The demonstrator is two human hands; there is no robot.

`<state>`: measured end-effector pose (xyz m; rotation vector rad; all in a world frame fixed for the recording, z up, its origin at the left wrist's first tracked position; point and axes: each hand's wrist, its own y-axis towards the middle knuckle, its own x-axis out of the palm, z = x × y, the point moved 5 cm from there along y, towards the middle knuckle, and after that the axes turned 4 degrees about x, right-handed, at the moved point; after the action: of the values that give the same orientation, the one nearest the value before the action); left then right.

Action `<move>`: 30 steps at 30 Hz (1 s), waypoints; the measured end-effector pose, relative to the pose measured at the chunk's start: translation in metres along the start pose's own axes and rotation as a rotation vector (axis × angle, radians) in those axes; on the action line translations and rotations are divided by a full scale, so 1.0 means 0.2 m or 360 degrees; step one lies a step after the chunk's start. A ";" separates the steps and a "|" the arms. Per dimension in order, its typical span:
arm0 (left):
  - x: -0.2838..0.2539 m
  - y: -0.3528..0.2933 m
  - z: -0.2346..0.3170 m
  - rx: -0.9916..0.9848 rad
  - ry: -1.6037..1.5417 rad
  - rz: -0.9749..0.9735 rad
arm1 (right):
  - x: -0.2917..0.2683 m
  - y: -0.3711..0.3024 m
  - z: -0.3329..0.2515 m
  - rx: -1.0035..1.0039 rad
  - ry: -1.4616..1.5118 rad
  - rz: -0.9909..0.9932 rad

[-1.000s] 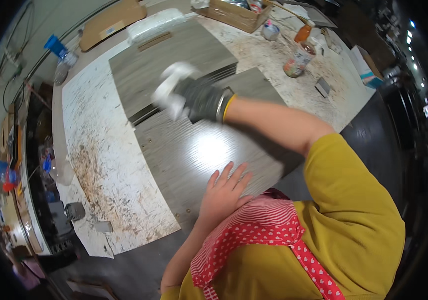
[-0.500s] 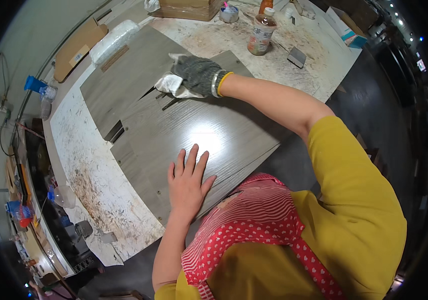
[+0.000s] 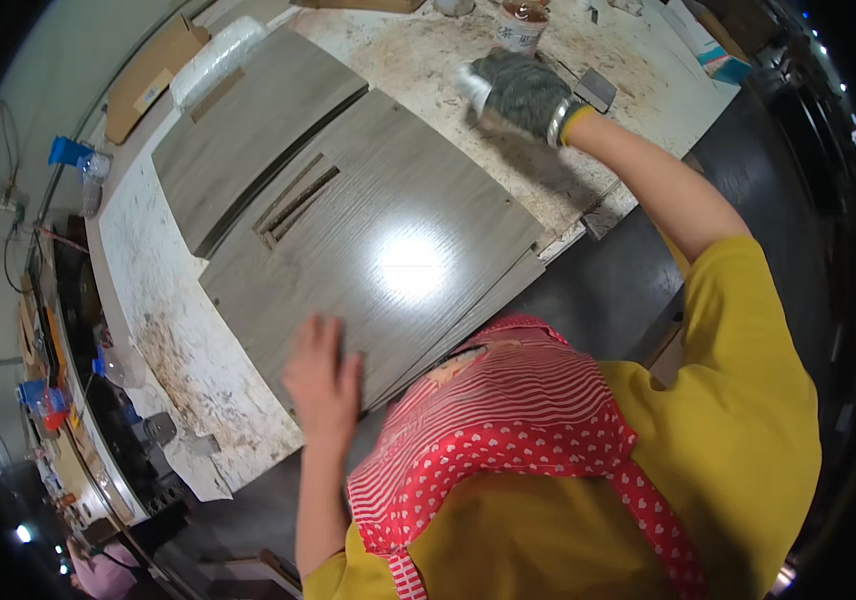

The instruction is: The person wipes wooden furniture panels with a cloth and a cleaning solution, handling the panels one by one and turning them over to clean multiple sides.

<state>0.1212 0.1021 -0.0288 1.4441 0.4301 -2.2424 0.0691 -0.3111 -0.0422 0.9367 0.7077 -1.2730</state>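
A grey wood-grain panel [image 3: 378, 220] with two narrow slots lies on the worktable, with another board edge showing under its near side. My left hand [image 3: 323, 385], bare and slightly blurred, is at the panel's near left edge, its fingers stretched out. Beyond a dark gap lies a second grey panel [image 3: 258, 110]. My right hand [image 3: 528, 95], in a dark grey knitted glove with a yellow cuff, is over the table past the panel's far right edge. It is closed on a white cloth [image 3: 475, 90], smeared by motion and mostly hidden by the glove.
A bottle with a printed label [image 3: 522, 28] and a small grey block [image 3: 596, 90] stand near my right hand. Bubble wrap [image 3: 220, 62] and a cardboard piece [image 3: 153, 75] lie at the far left. The stained white tabletop [image 3: 163, 300] runs along the left.
My right hand has lifted off the panel and moved right with the cloth. The slotted panel has shifted, opening a long gap to the far panel. My left hand has slid left and nearer.
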 end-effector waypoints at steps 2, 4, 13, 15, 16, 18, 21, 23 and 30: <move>-0.10 -0.03 -0.12 -0.0130 0.0162 0.0125 | -0.48 0.01 -0.46 -0.0350 -0.0034 0.0087; -0.14 0.00 -0.14 -0.0154 0.0346 0.0262 | -0.76 -0.08 -0.71 -0.0098 0.1054 0.0082; -0.12 -0.04 -0.23 -0.0219 0.0374 0.0329 | -0.10 -0.61 0.01 0.1098 0.1370 -0.0296; -0.16 -0.18 -0.29 -0.0346 -0.0249 0.0784 | -0.15 -0.69 -0.03 0.1160 0.2042 -0.0255; -0.15 -0.26 -0.34 -0.0417 -0.0403 0.0886 | -0.21 -0.70 -0.08 0.0980 0.1930 -0.0259; -0.16 -0.37 -0.29 -0.0808 -0.0718 0.0686 | -0.22 -0.73 -0.20 0.1207 0.2364 -0.0570; -0.15 -0.45 -0.18 -0.0763 -0.0539 0.0571 | -0.31 -0.66 -0.36 0.1266 0.2832 -0.0623; -0.16 -0.43 -0.07 -0.0654 -0.0195 0.0409 | -0.31 -0.64 -0.37 0.1248 0.2938 -0.0622; -0.18 -0.50 -0.03 -0.0782 -0.2142 0.0741 | -0.37 -0.65 -0.41 0.1037 0.2680 -0.0749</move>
<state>0.0866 0.1978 0.0049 -0.3095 0.1197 -1.9686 -0.0669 -0.2085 -0.0393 2.5309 1.9119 -0.8323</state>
